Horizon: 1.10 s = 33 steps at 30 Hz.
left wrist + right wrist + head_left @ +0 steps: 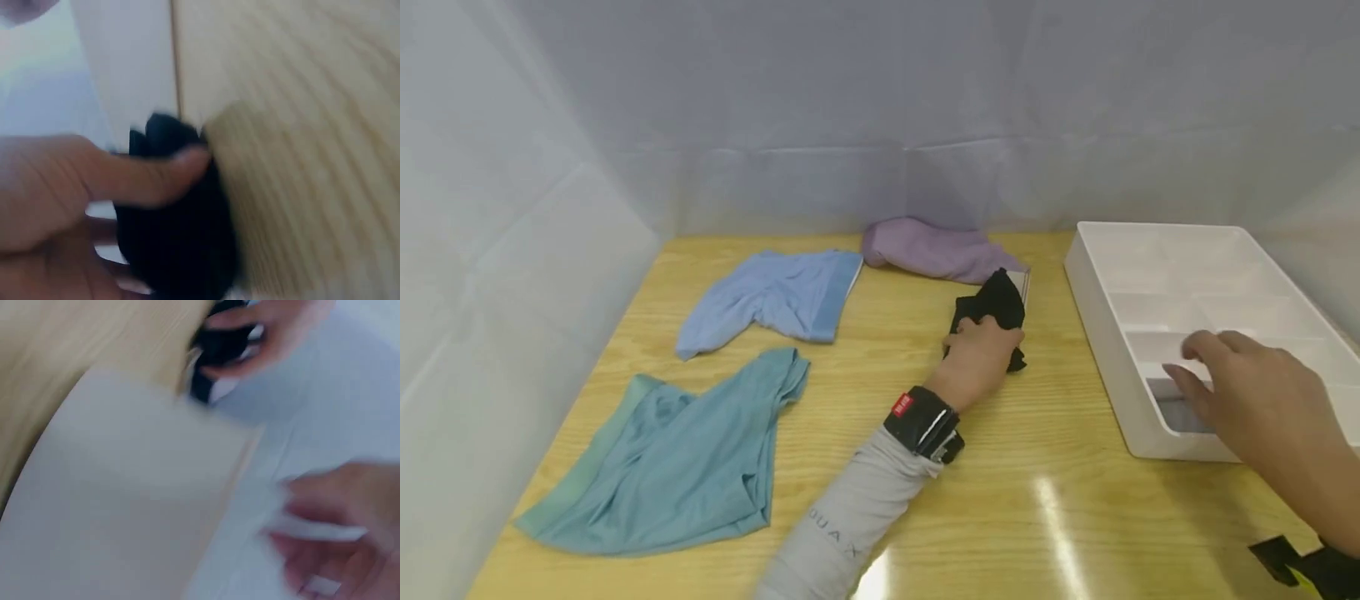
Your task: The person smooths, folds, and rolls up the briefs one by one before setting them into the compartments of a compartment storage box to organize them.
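Sorting in hand, by my judgement early: the white tray at the right of the wooden table shows one grey thing in its nearest compartment and, as far as I can see, bare compartments otherwise, while four garments lie outside it. Item one, black garment: small, bunched, matt, near mid-table just left of the tray, with the left hand curled round it, thumb across the top in the left wrist view. Item two, teal garment: thin, smooth, slightly shiny knit, spread flat at the near left. Item three, blue garment: similar fabric, loosely crumpled behind it. Item four, purple garment: soft mound against the back wall. Right hand: over the tray's near compartments, fingers loosely extended, holding nothing. Tray: rigid moulded plastic, rectangular, rounded corners, partitioned. Walls: pale translucent sheeting.
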{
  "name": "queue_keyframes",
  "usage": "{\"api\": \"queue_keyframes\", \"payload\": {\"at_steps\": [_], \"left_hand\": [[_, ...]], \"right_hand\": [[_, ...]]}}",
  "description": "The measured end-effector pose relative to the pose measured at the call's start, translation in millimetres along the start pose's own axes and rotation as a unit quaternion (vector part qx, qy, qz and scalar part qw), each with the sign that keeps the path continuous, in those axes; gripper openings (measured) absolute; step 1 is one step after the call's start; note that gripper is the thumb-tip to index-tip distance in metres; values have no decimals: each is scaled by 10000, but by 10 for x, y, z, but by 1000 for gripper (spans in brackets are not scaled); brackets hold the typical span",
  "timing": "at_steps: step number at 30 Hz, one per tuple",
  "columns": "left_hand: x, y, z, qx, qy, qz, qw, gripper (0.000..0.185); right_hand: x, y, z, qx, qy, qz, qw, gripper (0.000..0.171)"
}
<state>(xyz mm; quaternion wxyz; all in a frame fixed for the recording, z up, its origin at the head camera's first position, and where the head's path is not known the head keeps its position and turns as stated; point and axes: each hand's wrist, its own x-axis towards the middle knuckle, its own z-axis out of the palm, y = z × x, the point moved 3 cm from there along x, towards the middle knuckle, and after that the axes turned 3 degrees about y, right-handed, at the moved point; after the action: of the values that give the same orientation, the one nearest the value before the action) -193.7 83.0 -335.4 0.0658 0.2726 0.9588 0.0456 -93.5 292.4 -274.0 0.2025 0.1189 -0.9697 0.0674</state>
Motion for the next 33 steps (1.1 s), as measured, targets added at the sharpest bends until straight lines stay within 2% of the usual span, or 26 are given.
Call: {"api": "queue_keyframes", "payload": {"at_steps": [1,2,3,4,7,9,11,13,15,16,17,19,21,23,24,25,27,29,30,31,32,33], "left_hand": [[-10,-34,-34,-238,51,222,9995,41],[-18,-74,-70,-555,71,438,9975,40],[-23,-116,-109,-925,41,646,9936,40],[-28,-157,-163,-1273,-35,857,9881,39],[-74,-259,-370,-1983,-147,1397,9700,35],[-145,-314,-539,-2211,-11,1656,9611,31],[-253,-363,-717,-2489,239,1700,9532,33],[-369,-386,-874,-2954,544,1665,9392,29],[-479,-380,-1005,-3650,807,1555,9144,26],[-531,-371,-1061,-3937,911,1478,9027,26],[-577,-359,-1111,-4143,1010,1463,8926,22],[-652,-344,-1205,-4580,1116,1434,8702,18],[-703,-358,-1268,-5013,1113,1373,8470,20],[-723,-411,-1300,-5327,1077,1309,8292,22],[-719,-451,-1298,-5370,1021,1275,8276,25],[-710,-497,-1283,-5289,939,1271,8338,27],[-691,-598,-1213,-5096,495,1346,8484,34],[-682,-679,-1124,-4814,-112,1564,8624,62],[-685,-703,-1086,-4753,-409,1769,8609,76],[-695,-715,-1065,-4842,-630,1981,8499,87],[-710,-712,-1064,-5133,-835,2116,8275,89],[-729,-703,-1080,-5479,-920,2185,8023,91]], "right_hand": [[21,-147,-11,232,574,-531,9967,38],[37,-286,-3,435,1061,-1020,9882,42],[46,-412,18,639,1399,-1384,9784,46],[60,-523,53,879,1477,-1559,9727,53],[101,-777,201,1493,1238,-1539,9689,39],[138,-890,301,1966,1111,-1405,9640,37],[182,-981,357,2475,1233,-1279,9525,41],[231,-1056,353,3087,1557,-1103,9318,45],[293,-1122,296,3836,1737,-815,9033,50],[329,-1154,260,4177,1800,-684,8879,55],[372,-1185,224,4595,1792,-529,8683,59],[459,-1237,144,5374,1734,-361,8245,65],[530,-1274,58,5945,1759,-153,7845,61],[592,-1295,-33,6457,1857,-13,7407,56],[624,-1301,-79,6795,1903,36,7085,54],[656,-1306,-127,7194,1915,77,6677,53],[731,-1309,-206,7941,1967,39,5751,53],[793,-1289,-258,8520,2009,-48,4834,54],[815,-1271,-274,8671,2035,-54,4546,56],[829,-1240,-276,8710,2055,5,4462,56],[838,-1207,-271,8648,2093,123,4563,57],[839,-1172,-257,8443,2093,302,4924,59]]}}
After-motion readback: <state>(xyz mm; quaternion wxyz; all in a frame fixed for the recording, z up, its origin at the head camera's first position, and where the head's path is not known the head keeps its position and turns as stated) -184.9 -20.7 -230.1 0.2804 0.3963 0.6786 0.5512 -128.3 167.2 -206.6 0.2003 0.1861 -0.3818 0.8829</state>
